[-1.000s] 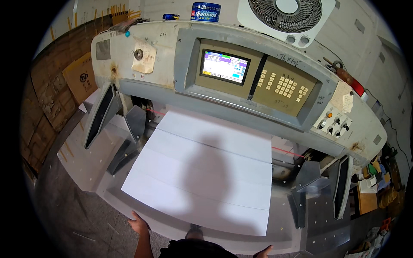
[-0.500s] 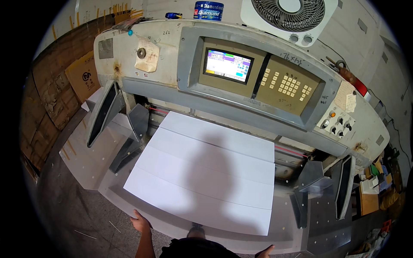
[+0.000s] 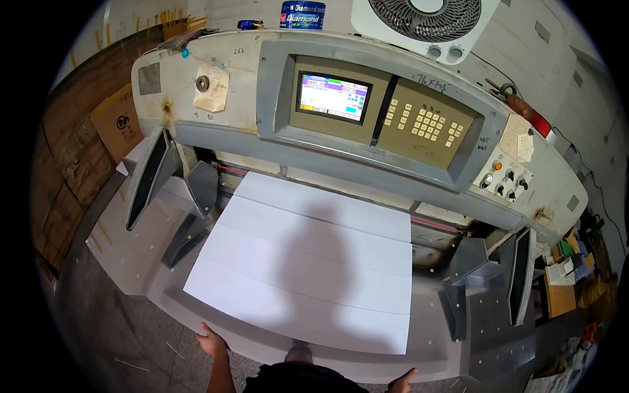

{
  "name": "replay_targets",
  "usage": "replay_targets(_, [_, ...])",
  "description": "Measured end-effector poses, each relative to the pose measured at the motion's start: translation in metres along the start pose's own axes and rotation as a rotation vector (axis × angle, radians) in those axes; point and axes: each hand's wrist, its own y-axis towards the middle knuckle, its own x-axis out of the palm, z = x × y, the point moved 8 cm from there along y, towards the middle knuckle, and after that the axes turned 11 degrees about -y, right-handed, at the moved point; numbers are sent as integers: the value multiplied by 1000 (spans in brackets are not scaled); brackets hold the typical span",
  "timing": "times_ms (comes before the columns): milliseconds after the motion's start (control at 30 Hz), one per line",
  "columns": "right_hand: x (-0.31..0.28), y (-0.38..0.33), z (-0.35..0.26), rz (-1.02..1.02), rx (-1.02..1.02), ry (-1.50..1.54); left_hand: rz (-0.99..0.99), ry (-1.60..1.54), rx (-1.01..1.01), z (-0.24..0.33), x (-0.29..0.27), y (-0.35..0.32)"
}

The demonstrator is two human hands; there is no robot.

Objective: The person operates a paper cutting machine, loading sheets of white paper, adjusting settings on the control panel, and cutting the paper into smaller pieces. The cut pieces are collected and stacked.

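Note:
Large white paper sheets (image 3: 249,255) lie on the grey bed (image 3: 262,334) of a paper-cutting machine, with lines across them parallel to the machine's front. The far end reaches under the machine's front beam, and a shadow falls over the middle. My left hand (image 3: 212,342) is at the bed's front edge, left of the sheets; its thumb shows and its other fingers are hidden under the edge. At the front edge on the right is my right hand (image 3: 401,381), only thumb and part of the hand visible, the fingers hidden. Neither hand touches the paper.
Above the bed sit a lit screen (image 3: 331,98) and a keypad (image 3: 427,122). Dark upright guards (image 3: 149,177) flank the bed. Knobs (image 3: 504,178) are at the right. A white fan (image 3: 426,26) and blue tin (image 3: 303,16) stand on top.
The whole view has shifted slightly, so the machine appears a little further left. My hands and the paper hold the same places on the bed.

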Motion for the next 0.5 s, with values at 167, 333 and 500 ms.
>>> replay_targets(167, [4, 9, 3, 4, 8, 33, -10, 32, 5, 0, -1, 0])
replay_targets(333, [4, 7, -1, 5, -21, 58, -4, 59, -15, -2, -1, 2])
replay_targets(500, [2, 4, -8, 5, -66, 82, -2, 30, -11, -2, -1, 1])
